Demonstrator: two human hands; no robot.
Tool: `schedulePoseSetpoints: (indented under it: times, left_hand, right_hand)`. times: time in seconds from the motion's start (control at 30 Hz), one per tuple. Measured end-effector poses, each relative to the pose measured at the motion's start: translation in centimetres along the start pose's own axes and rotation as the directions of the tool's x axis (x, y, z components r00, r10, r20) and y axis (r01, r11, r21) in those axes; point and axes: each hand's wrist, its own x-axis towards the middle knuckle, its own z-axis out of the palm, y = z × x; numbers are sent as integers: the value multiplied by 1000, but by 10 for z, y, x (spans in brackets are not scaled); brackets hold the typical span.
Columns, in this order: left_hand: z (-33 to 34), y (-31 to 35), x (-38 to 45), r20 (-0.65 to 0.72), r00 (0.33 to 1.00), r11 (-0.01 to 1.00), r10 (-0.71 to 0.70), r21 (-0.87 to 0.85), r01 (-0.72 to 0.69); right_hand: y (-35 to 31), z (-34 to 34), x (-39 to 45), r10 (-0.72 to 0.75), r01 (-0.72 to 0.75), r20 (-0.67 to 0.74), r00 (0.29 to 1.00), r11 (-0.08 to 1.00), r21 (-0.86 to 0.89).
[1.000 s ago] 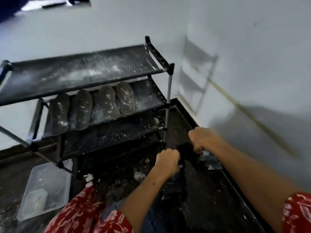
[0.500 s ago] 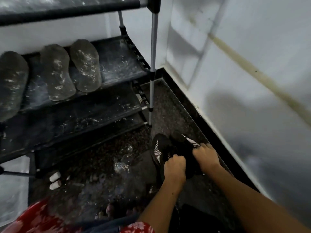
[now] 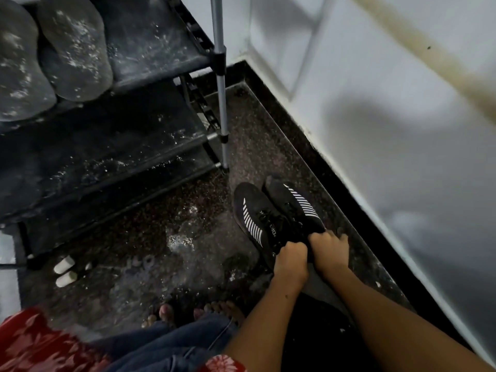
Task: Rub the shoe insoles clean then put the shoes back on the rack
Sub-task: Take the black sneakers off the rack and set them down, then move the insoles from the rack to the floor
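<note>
head: shoes (image 3: 279, 213) (floor) under fingers (image 3: 291, 247)

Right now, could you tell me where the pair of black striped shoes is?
The black striped shoes sit on the floor at centre-right, between the rack's leg and the wall, gripped by left hand and right hand.
</note>
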Motion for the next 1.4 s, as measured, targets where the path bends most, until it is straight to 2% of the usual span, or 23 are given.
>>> schedulePoseSetpoints:
  times: [0.3,0.53,0.67,0.8,0.87,0.97,1.03,1.1,1.23,1.3,1.33,1.4]
  left_hand:
    - [18,-7,7,75,997,998,-9,-66,14]
    - [-8,-6,-2,113,986,934,-123,-324,153]
    - [-58,-13,-17,53,989,914,-141,-376,150]
    - [-128,-37,-48,-50,990,932,-129,-349,104]
    - [-168,-56,-76,-121,982,916,-143,-392,85]
    - [-227,-96,-133,-252,941,837,-228,-544,57]
    - [-261,-129,-172,-368,889,784,-273,-621,-17]
    - [-292,-165,-207,-516,785,763,-343,-641,-88]
    - [-342,-230,-254,-713,468,750,-523,-646,-145]
    - [-361,-256,-266,-758,329,780,-562,-619,-93]
    - [-368,-263,-271,-772,282,794,-570,-605,-52]
    - [-379,-278,-276,-769,241,795,-592,-606,17]
  right_hand:
    - [0,6,-5,15,-16,33,999,999,44]
    - [-12,-28,-13,75,-87,156,985,994,69]
    - [-24,-72,-18,119,-145,158,980,976,160]
    - [-58,-136,-28,128,-167,116,985,879,446]
    - [-83,-171,-35,83,-97,51,995,836,540]
    - [-129,-224,-55,-6,67,-98,995,764,642]
    - [-162,-254,-68,-95,204,-190,977,663,720]
    - [-197,-279,-79,-171,322,-274,946,557,766]
    - [-265,-314,-96,-298,347,-273,915,229,910]
    - [-296,-325,-97,-334,329,-261,906,165,930]
    - [-308,-329,-96,-341,315,-249,906,155,936]
    - [-332,-332,-89,-342,293,-228,912,152,944]
